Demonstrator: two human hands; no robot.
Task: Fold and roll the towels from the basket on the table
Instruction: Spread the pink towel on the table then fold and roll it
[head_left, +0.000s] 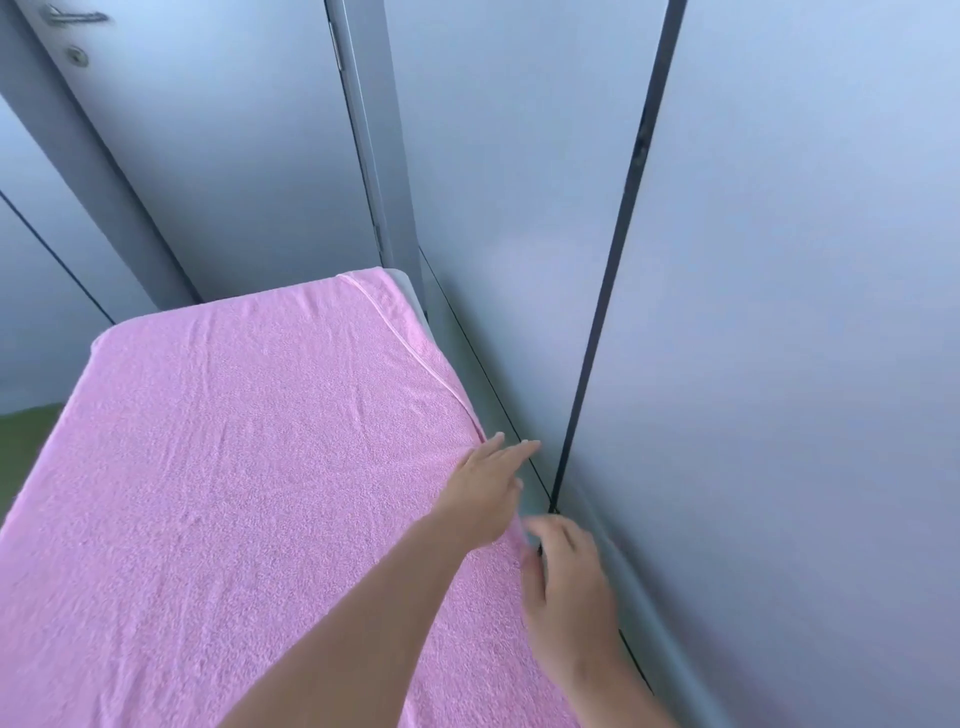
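Towel (234, 493), pink, is spread flat over the table (418, 306), hem laid along the right edge beside the wall (779, 364). That edge is touched by the straight-fingered left hand (483, 483). The right hand (566, 597) is blurred there, so its grip cannot be told.

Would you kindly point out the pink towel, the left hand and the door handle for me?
pink towel (234, 467), head view, middle of the spread cloth.
left hand (485, 480), head view, back of the hand.
door handle (78, 16), head view, the lever's bar.
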